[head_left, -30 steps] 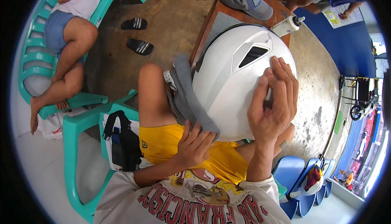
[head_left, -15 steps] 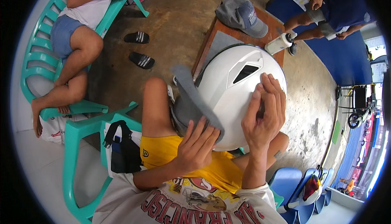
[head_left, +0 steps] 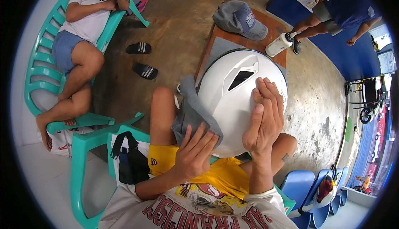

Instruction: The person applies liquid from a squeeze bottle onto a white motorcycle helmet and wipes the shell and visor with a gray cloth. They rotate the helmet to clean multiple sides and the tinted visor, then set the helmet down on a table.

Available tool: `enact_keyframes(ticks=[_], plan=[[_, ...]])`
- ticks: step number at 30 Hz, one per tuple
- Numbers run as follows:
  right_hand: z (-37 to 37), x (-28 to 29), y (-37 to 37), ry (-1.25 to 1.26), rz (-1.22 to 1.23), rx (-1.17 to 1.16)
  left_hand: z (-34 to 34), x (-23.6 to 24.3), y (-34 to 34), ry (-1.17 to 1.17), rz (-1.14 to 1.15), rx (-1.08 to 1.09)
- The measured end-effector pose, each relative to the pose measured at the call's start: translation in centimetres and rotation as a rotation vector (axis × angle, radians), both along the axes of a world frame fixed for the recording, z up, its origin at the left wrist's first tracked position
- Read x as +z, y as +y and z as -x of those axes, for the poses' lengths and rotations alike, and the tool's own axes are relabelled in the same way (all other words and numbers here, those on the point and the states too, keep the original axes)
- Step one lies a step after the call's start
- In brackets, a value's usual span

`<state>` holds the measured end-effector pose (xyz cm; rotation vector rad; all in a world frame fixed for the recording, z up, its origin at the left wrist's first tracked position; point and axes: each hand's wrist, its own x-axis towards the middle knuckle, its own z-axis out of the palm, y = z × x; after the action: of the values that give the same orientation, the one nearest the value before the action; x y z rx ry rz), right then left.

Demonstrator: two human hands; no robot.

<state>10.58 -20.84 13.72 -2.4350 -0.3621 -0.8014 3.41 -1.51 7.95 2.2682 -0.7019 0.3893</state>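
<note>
The person is sitting with a white helmet (head_left: 226, 116) propped above the lap, between the knees and just on the near side of the low wooden table (head_left: 276, 30), where a gray cap (head_left: 237, 20) and a white bottle (head_left: 278, 45) are standing apart from the work. The left hand (head_left: 194, 155) is lying on the near end of a gray cloth (head_left: 193, 114), its fingers straight and slightly spread, pressing it against the helmet's near left flank; the thumb is not showing, so I cannot tell whether it is pinching the fabric. The right hand (head_left: 266, 123) is lying flat along the helmet's right side, fingers extended and close together, thumb apart, seemingly bracing the shell rather than gripping it. The work is looking part-way along: the cloth is already touching the shell, yet it is covering only the left flank, while its far end is hanging free. The top, around the dark vent (head_left: 241, 80), is showing clean white, but nothing is telling whether the cloth has been there. The top and right side are possibly remaining, and the underside is staying hidden.
</note>
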Motion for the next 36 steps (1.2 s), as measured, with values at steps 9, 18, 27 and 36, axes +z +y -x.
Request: enact_keyframes(ticks=[9, 18, 27, 36], plan=[[0.0, -0.7, -1.1, 0.038, -0.137, 0.017, -2.1, -1.1, -3.6, 0.003, 0.071, -0.071], [0.2, -0.3, -0.7, 0.078, -0.128, -0.018, 6.9, -7.5, -3.9, -0.115, -0.090, 0.017], [0.3, -0.3, -2.1, 0.119, -0.260, 0.123, -1.1, 0.6, -3.9, -0.061, 0.044, 0.070], [0.3, -0.5, -2.5, 0.119, -0.197, 0.132, 3.3, -2.5, -3.9, -0.060, -0.168, -0.042]])
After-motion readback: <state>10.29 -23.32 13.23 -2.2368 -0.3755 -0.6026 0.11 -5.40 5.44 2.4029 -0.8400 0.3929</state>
